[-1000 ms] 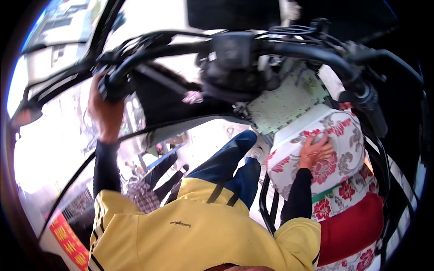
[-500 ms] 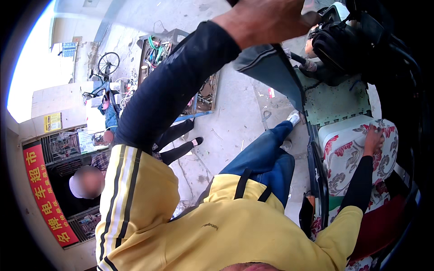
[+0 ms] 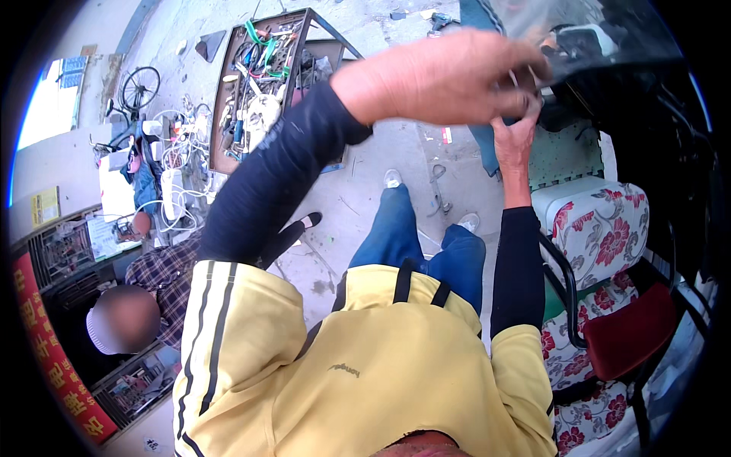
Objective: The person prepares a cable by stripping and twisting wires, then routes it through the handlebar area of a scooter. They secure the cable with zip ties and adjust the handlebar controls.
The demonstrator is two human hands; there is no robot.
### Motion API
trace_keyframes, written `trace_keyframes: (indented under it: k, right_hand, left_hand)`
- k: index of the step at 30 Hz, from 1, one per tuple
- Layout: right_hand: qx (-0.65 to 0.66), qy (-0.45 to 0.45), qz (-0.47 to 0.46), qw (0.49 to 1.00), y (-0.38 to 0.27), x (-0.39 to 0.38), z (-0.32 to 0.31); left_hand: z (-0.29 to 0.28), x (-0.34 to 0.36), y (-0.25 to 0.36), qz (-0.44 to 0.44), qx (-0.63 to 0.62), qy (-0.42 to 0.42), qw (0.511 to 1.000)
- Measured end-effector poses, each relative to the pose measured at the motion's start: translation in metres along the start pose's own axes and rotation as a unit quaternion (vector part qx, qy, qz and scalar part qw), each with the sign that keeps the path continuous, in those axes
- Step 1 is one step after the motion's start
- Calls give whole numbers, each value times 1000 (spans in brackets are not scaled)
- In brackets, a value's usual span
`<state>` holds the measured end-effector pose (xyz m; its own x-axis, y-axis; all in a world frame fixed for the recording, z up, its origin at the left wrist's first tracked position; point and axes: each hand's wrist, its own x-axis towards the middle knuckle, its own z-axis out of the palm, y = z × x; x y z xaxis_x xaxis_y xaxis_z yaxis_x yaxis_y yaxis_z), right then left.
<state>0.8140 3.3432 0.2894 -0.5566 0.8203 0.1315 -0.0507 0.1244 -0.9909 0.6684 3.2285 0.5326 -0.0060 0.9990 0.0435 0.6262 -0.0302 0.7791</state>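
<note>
My left hand [image 3: 449,80] reaches across the upper middle, slightly blurred, its fingers curled at the edge of a clear plastic sheet [image 3: 609,34]. Just below it, my right hand [image 3: 515,145] is raised, fingers bent and meeting those of the left. What lies between the right fingertips is hidden. The sheet hangs at the open side of a small vehicle. A blue-grey flap [image 3: 483,141] shows behind the hands, partly covered by them.
On the right are a white floral-covered seat box [image 3: 601,225], a dark red cushion [image 3: 630,335] and a black bent rail [image 3: 562,270]. A tool-filled metal cart [image 3: 228,126] stands at the upper left. A person in a checked shirt [image 3: 171,270] is at the left.
My right hand has left the floral seat box and risen to meet my left hand. My left hand has shifted slightly lower, and the blue-grey flap has swung. My view has turned.
</note>
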Motion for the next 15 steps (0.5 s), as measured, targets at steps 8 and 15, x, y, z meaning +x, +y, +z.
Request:
trace_keyframes:
  k: [8, 15]
  right_hand:
    - [-229, 181, 37, 956, 21, -49, 43]
    - [-275, 157, 150, 937, -4, -80, 41]
  left_hand:
    - [46, -273, -101, -302, 15, 75, 950]
    - [30, -423, -145, -467, -2, 92, 879]
